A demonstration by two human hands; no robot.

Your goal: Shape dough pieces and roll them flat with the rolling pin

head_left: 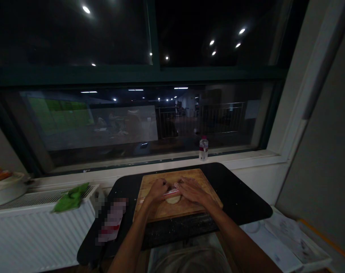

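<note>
On the wooden cutting board [152,216] lies a pale, flattened round of what looks like dough [174,200]. A narrow red-and-white printed bar [171,192] crosses the upper part of this round; its exact kind is not clear. My left hand [159,190] is closed at the bar's left end, fingers curled. At the opposite end, my right hand [191,189] reaches over the bar, its fingers bent down onto it. Both hands hide the bar's ends, and the contact between bar and dough is partly covered.
A black table [235,193] carries the board, with a blurred pink-and-white packet [114,222] at left. A bottle [203,148] stands on the windowsill. Left are a radiator [47,235] with a green cloth [71,198]; at lower right, a white box [286,239].
</note>
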